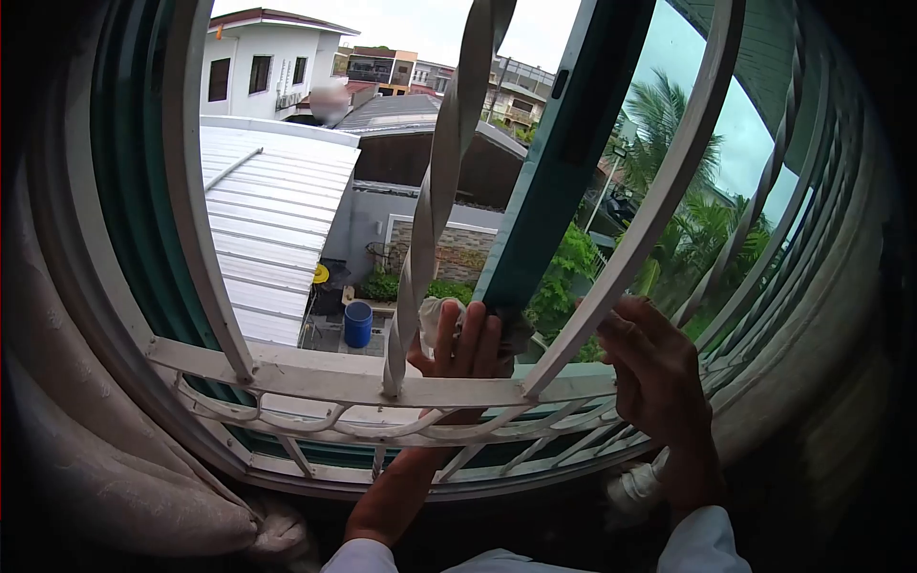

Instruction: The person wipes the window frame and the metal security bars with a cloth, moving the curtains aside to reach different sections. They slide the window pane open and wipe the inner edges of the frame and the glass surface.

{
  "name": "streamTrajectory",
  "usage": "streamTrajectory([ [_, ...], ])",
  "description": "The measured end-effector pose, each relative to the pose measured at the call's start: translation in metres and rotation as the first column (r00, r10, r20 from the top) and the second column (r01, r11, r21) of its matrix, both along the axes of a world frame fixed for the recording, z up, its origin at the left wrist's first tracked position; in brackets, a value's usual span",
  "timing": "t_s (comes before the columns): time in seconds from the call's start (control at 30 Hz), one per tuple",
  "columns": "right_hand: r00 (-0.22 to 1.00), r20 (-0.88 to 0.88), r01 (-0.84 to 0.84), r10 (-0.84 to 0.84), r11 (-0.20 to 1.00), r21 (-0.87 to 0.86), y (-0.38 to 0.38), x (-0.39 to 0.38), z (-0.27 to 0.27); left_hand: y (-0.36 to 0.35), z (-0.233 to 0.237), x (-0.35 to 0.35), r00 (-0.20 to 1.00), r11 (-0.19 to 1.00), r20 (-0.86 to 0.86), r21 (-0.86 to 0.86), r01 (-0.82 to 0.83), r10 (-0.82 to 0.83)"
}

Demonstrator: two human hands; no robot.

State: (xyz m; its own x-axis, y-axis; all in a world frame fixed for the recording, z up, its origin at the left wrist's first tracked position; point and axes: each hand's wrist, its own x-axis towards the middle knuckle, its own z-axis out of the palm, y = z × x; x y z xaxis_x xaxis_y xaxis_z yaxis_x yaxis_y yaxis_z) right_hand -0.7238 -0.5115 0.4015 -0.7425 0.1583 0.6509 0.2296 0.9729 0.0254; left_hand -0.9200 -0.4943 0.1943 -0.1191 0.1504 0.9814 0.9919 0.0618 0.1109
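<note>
My left hand (466, 346) reaches through the white window grille (325, 374), palm on the far side of its crossbar. Its fingers press a pale crumpled cloth (437, 313) against the lower end of the green window sash frame (535, 210). Part of the cloth shows on both sides of the fingers. My right hand (659, 368) is on the near side of the grille, its fingers curled at a slanting white bar (638, 250). The bar hides some of its fingertips.
Twisted grille bars (444, 153) stand between me and the outside. A knotted curtain (143, 487) hangs at the left; another pale bundle of fabric (635, 492) lies below my right wrist. Outside are a white metal roof (277, 205), a blue drum (358, 325) and green plants.
</note>
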Motion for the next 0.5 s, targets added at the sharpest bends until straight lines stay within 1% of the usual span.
streamTrajectory([
  [0.03,0.996,0.085,0.020,-0.024,0.999,0.040,0.004,-0.006,0.005,0.006,0.007,0.001,0.995,0.994,0.044,0.061,0.088,-0.090],
  [0.07,0.985,0.167,0.039,-0.052,0.996,0.083,0.010,-0.012,0.010,0.009,0.014,0.001,0.994,0.993,0.037,0.073,0.095,-0.098],
  [0.1,0.975,0.220,-0.016,-0.006,0.995,0.096,0.018,-0.016,0.012,0.009,0.023,0.002,0.973,0.967,0.102,0.170,0.187,-0.206],
  [0.13,0.977,0.213,-0.004,-0.020,0.994,0.108,0.019,-0.019,0.012,0.008,0.034,0.003,0.935,0.924,0.153,0.271,0.271,-0.320],
  [0.17,0.964,0.267,-0.009,0.005,1.000,0.017,0.018,-0.022,0.013,0.006,0.045,0.006,0.905,0.909,0.213,0.287,0.302,-0.368],
  [0.2,0.948,0.317,-0.010,0.033,0.997,-0.075,0.019,-0.024,0.015,0.003,0.054,0.005,0.902,0.901,0.203,0.299,0.315,-0.382],
  [0.23,0.946,0.320,-0.041,0.054,0.998,-0.048,0.024,-0.024,0.013,0.001,0.061,0.002,0.912,0.908,0.187,0.285,0.305,-0.365],
  [0.27,0.948,0.315,-0.030,0.039,0.999,-0.035,0.026,-0.024,0.015,0.001,0.066,0.001,0.922,0.916,0.173,0.271,0.295,-0.347],
  [0.3,0.939,0.340,-0.061,0.052,0.998,0.017,0.027,-0.024,0.017,0.003,0.065,0.003,0.931,0.916,0.166,0.299,0.266,-0.325],
  [0.37,0.933,0.355,-0.101,0.054,0.988,0.115,0.032,-0.022,0.014,0.005,0.064,0.000,0.930,0.900,0.137,0.332,0.282,-0.342],
  [0.4,0.935,0.351,-0.092,0.045,0.989,0.118,0.033,-0.022,0.013,0.004,0.064,-0.002,0.931,0.890,0.118,0.357,0.284,-0.345],
  [0.43,0.926,0.374,-0.110,0.052,0.985,0.134,0.034,-0.021,0.013,-0.003,0.067,-0.003,0.948,0.916,0.108,0.311,0.253,-0.298],
  [0.5,0.919,0.388,-0.130,0.065,0.981,0.143,0.031,-0.024,0.013,-0.003,0.063,-0.004,0.958,0.920,0.088,0.315,0.233,-0.273],
])
